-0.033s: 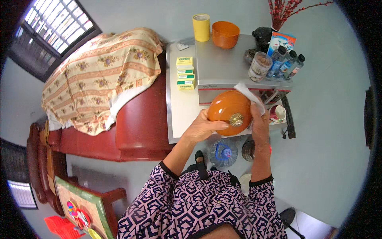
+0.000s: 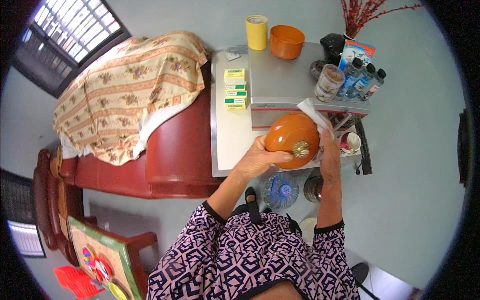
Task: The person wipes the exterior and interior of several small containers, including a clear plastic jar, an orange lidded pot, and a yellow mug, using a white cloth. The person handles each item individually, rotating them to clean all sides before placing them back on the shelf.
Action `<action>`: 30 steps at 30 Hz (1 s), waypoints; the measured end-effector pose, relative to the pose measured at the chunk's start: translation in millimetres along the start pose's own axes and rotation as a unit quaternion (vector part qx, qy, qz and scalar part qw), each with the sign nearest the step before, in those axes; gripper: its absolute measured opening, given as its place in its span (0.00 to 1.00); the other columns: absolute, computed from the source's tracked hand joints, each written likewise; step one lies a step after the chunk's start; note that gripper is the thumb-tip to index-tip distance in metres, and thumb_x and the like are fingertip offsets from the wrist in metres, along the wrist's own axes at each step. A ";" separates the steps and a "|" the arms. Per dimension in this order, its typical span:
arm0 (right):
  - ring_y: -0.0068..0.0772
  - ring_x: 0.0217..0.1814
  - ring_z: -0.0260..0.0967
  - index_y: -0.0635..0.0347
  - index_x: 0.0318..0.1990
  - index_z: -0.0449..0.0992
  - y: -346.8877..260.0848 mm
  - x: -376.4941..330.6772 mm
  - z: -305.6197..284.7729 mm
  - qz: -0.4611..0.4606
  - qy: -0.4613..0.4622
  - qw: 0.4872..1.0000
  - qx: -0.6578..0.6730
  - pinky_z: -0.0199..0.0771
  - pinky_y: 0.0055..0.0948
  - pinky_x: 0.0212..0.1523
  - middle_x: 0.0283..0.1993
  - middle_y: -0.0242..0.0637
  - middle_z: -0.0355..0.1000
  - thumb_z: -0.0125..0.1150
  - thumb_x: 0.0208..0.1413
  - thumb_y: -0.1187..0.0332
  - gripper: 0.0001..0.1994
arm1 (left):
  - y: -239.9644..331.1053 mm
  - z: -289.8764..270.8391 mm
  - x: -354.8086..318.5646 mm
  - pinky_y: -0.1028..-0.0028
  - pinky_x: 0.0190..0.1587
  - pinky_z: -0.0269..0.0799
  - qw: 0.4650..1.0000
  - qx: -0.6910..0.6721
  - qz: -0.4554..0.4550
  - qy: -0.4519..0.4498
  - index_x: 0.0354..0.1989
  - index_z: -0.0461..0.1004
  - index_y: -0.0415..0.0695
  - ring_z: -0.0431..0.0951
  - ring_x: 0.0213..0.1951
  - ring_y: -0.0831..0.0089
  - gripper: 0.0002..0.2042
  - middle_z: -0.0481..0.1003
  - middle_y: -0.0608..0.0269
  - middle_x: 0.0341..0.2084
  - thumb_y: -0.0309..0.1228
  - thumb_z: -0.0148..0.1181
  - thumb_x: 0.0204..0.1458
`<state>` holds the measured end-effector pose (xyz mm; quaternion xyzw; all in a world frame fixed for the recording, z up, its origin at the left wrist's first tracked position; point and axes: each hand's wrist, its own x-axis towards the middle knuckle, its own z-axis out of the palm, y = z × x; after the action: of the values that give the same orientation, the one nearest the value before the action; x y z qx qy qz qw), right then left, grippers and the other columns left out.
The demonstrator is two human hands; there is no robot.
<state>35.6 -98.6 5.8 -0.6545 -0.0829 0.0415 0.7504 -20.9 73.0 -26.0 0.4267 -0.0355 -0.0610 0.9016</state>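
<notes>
My left hand (image 2: pixel 259 161) grips a glossy orange-brown round lid (image 2: pixel 288 132) by its left side, thumb across the front near the gold knob (image 2: pixel 301 149). The lid is tilted toward me, held in front of a grey cabinet. My right hand (image 2: pixel 329 152) is closed on a white cloth (image 2: pixel 314 114), pressed to the lid's right edge. Part of the cloth sticks up past the rim, and the right fingertips are hidden behind it. An orange bowl (image 2: pixel 287 44) of similar colour stands at the back of the cabinet, beside a yellow canister (image 2: pixel 257 35).
Small yellow-and-green boxes (image 2: pixel 235 91) line the white tabletop left of the grey cabinet (image 2: pixel 280 82). On its right stand a clear jar (image 2: pixel 329 84) and dark-capped bottles (image 2: pixel 351 77). A large water bottle (image 2: pixel 281 191) is on the floor below. A red sofa (image 2: pixel 175 167) stands left.
The whole view has shifted slightly. The lid stays in my left hand, and my right hand with the cloth has moved only a little against its edge.
</notes>
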 end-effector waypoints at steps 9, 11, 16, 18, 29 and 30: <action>0.42 0.66 0.52 0.58 0.51 0.71 -29.2 -47.3 15.7 -0.416 -0.172 0.771 -0.450 0.49 0.46 0.64 0.59 0.37 0.62 0.53 0.48 0.68 0.20 | -30.5 27.7 -32.7 0.76 0.42 0.73 0.988 0.111 0.081 0.067 0.42 0.72 0.40 0.75 0.39 0.78 0.16 0.75 0.66 0.37 0.24 0.67 0.43; 0.41 0.66 0.52 0.56 0.50 0.72 -27.4 -68.4 26.3 -0.432 -0.213 0.738 -0.473 0.50 0.45 0.64 0.61 0.34 0.61 0.53 0.49 0.69 0.18 | -36.3 35.7 -40.7 0.76 0.43 0.73 0.983 0.094 0.118 0.102 0.43 0.71 0.41 0.75 0.39 0.78 0.17 0.75 0.65 0.38 0.23 0.66 0.43; 0.37 0.64 0.53 0.53 0.50 0.73 -34.4 -58.1 19.6 -0.414 -0.206 0.758 -0.460 0.47 0.43 0.64 0.60 0.32 0.62 0.51 0.49 0.67 0.18 | -33.6 41.4 -55.9 0.74 0.43 0.74 0.979 0.104 0.130 0.114 0.45 0.69 0.38 0.75 0.39 0.76 0.19 0.74 0.63 0.39 0.20 0.65 0.43; 0.39 0.64 0.53 0.52 0.53 0.70 -28.7 -48.7 16.4 -0.345 -0.169 0.822 -0.421 0.47 0.42 0.64 0.61 0.34 0.61 0.51 0.49 0.69 0.20 | -30.4 39.7 -54.6 0.73 0.44 0.74 0.985 0.081 0.107 0.105 0.44 0.71 0.38 0.76 0.39 0.75 0.18 0.75 0.62 0.38 0.19 0.65 0.41; 0.49 0.69 0.43 0.61 0.58 0.63 38.4 -36.9 44.0 -0.299 0.015 0.912 -0.279 0.41 0.40 0.67 0.67 0.42 0.51 0.44 0.55 0.73 0.21 | 20.1 -11.5 9.9 0.68 0.50 0.73 0.978 -0.200 0.027 0.045 0.52 0.65 0.44 0.73 0.48 0.69 0.22 0.72 0.62 0.45 0.18 0.58 0.46; 0.50 0.69 0.42 0.61 0.59 0.62 41.0 -32.7 53.3 -0.342 0.029 0.880 -0.329 0.41 0.40 0.67 0.67 0.42 0.51 0.44 0.55 0.74 0.21 | 26.7 -17.8 15.1 0.67 0.50 0.73 0.980 -0.195 0.019 0.041 0.52 0.66 0.44 0.73 0.48 0.69 0.22 0.72 0.62 0.45 0.18 0.58 0.46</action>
<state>-4.2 -46.4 -30.2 -0.7957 -0.2881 -0.2664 0.4614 -1.7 101.3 -16.5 0.2444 0.0063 -0.0317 0.9691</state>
